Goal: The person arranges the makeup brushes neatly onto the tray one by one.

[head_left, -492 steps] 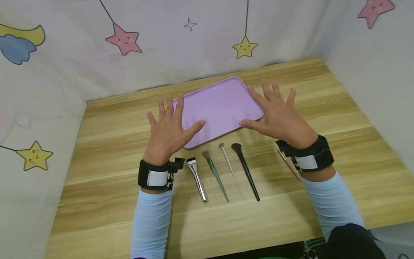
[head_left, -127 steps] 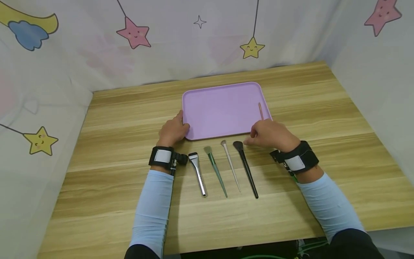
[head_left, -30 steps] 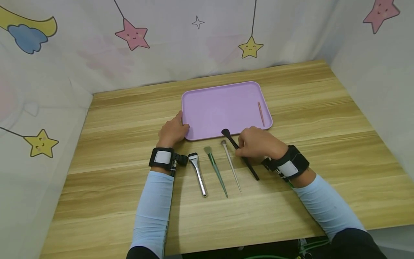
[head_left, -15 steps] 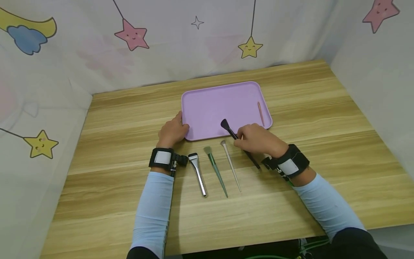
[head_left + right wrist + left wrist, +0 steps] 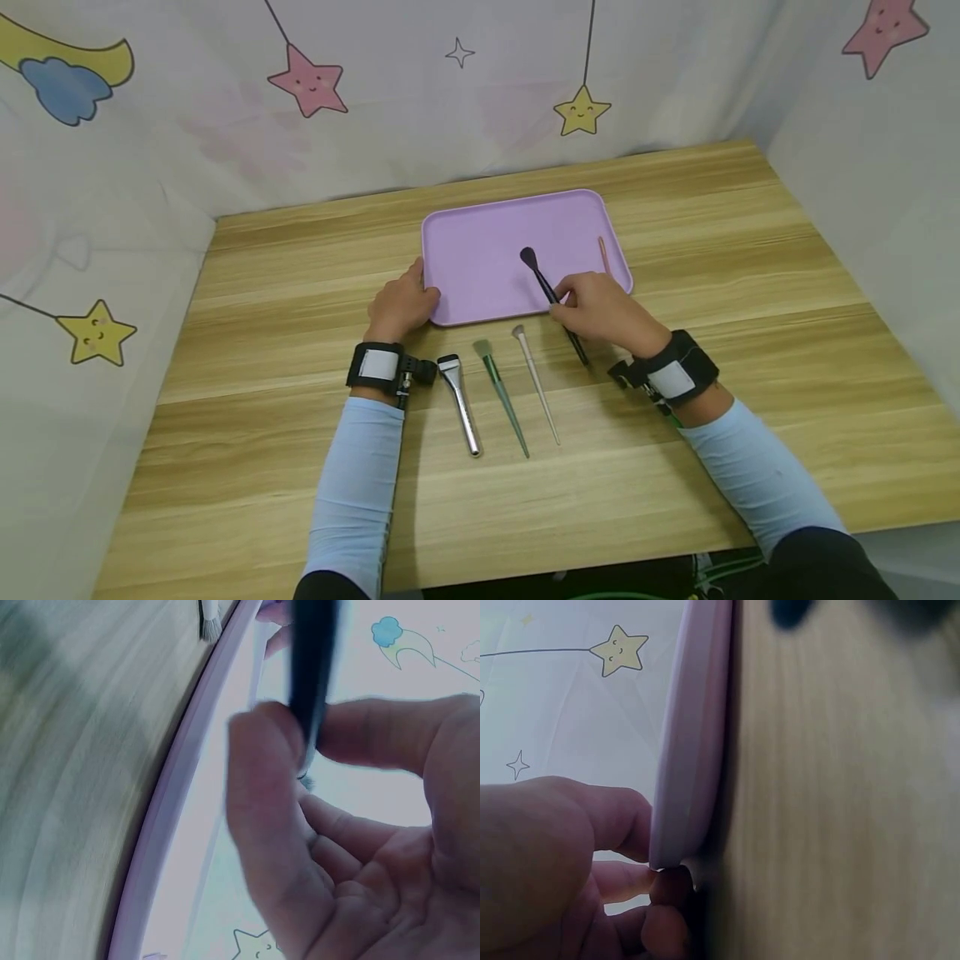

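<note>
A black-handled makeup brush point(image 5: 545, 286) is pinched between the thumb and fingers of my right hand point(image 5: 607, 312). Its dark bristles point away over the purple tray point(image 5: 487, 250), and the handle end slants back past the tray's front edge. In the right wrist view the handle point(image 5: 311, 667) runs up between thumb and fingertips. At the tray's front left corner my left hand point(image 5: 401, 304) grips the rim, its thumb on top. The left wrist view shows the fingertips point(image 5: 664, 930) curled at the tray's underside. A slim pink stick point(image 5: 604, 254) lies inside the tray by the right rim.
Three brushes lie side by side in front of the tray: a silver flat one point(image 5: 460, 404), a green one point(image 5: 501, 400) and a thin pale one point(image 5: 536, 383). A wood-grain table point(image 5: 262, 375) carries everything, with a star-printed curtain point(image 5: 420, 125) along its back edge.
My right hand has lifted the black brush off the table beside the pale one and carried it forward, so its bristles now hang over the tray. My left hand has stayed at the tray's corner.
</note>
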`<state>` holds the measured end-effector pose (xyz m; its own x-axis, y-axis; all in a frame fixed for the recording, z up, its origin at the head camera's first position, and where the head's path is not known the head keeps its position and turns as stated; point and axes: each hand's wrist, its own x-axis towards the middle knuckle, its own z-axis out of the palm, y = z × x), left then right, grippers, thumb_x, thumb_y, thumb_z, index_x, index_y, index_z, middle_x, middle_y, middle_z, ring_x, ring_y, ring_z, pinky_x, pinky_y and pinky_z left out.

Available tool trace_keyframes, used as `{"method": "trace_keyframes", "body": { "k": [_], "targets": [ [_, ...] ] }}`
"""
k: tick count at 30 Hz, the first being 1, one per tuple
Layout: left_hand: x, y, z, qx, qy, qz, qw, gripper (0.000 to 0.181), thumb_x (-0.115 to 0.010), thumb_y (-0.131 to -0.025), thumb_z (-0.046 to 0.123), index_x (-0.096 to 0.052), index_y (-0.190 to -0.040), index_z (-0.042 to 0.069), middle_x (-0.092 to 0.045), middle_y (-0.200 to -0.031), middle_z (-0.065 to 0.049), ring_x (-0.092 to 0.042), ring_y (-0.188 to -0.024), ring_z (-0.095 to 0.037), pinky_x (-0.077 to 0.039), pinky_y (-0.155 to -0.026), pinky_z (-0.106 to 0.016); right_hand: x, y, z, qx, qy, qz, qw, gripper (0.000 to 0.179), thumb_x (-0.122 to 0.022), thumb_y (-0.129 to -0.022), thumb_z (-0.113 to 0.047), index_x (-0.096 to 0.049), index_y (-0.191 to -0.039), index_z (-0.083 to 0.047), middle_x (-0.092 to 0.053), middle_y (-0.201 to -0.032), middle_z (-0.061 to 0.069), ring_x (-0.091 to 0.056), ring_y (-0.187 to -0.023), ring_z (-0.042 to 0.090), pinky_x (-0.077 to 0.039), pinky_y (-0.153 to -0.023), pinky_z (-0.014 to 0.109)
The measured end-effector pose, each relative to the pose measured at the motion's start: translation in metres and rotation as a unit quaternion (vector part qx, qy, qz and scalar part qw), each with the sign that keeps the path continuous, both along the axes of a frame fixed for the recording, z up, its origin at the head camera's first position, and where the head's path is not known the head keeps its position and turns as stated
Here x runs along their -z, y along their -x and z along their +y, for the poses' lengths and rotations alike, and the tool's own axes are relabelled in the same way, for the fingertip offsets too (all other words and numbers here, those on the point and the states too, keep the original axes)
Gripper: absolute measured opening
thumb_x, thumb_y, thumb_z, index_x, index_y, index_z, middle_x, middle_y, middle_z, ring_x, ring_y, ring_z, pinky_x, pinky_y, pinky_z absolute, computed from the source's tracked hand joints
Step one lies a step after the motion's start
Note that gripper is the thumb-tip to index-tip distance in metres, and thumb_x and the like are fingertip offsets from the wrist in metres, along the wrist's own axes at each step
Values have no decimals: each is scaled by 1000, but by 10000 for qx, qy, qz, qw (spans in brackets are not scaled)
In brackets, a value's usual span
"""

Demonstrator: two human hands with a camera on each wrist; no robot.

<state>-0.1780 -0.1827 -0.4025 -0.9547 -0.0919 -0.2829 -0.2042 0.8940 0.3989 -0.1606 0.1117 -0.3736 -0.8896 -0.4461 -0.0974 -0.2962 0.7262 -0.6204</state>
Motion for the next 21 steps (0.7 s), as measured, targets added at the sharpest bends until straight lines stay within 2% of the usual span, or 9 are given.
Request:
{"method": "trace_keyframes", "body": {
  "k": [7,14,21],
  "targets": [
    [0,1,-1,12,27,23,10000,71,-41,-90,35,-17,-155,20,-40,-152,-10,-54,-102,-32,-43,-76,-44,-1,6,2,176,118,438,9988,28,-63,-89,-25,-72,-95,1,-68,-70,9,-55,-52,13,-42,-54,27],
    [0,0,-1,34,45,-9,10000,71,-40,-90,35,-16,-156,19,-39,-153,-9,-54,-107,-33,-45,-83,-49,2,11,5,334,264,110,9990,31,-60,-92,-27,-69,-96,2,-62,-53,5,-59,-43,18,-42,-48,28],
    [-2,-1,0,31,13,12,10000,72,-40,-90,35,-16,-156,19,-39,-153,-10,-54,-112,-33,-45,-87,-52,6,17,7,524,341,140,9979,35,-59,-93,-28,-69,-104,4,-61,-52,5,-58,-41,17,-44,-49,28]
  ]
}}
